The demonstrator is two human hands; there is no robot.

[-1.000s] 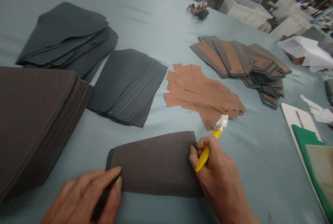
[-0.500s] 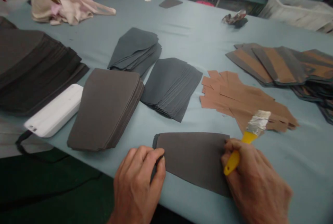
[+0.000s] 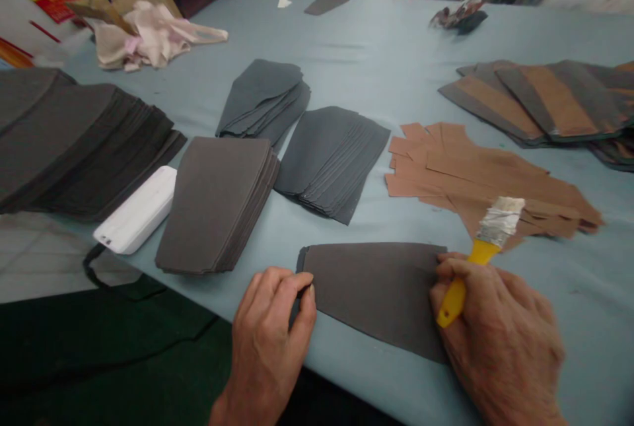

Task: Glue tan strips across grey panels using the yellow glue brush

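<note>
A yellow brush (image 3: 458,295) was gripped by the right hand (image 3: 498,340); a dark sheet (image 3: 374,297) was pinched at its edge by the left hand (image 3: 267,333).

Two bare hands in shot: left hand (image 3: 270,330) and right hand (image 3: 500,340), both lean and bony, with creased knuckles. Tendons and veins stand out across the backs, and the nails are cut short; the left thumbnail (image 3: 312,295) shows clearest. Wrists run off the bottom edge of the frame, skin bare as far as visible.
</note>
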